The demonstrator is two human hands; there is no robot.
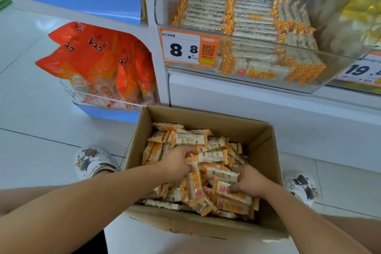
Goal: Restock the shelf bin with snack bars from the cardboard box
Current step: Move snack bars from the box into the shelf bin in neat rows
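Note:
An open cardboard box [261, 146] stands on the floor between my feet, heaped with white and orange wrapped snack bars [185, 139]. Both of my hands are down in the heap. My left hand [177, 166] curls its fingers round several bars at the middle of the pile. My right hand [250, 183] grips a bunch of bars on the right side, thumb pressed on a wrapper. Above the box, a clear plastic shelf bin [243, 80] holds neat rows of the same bars [253, 18] behind an orange price label reading 8.8.
Red-orange snack bags [99, 62] fill a wire basket on a blue stand at the left. A second clear bin [356, 27] with yellow goods sits at the right. The white shelf base [288, 121] rises just behind the box. My patterned slippers [92, 161] flank it.

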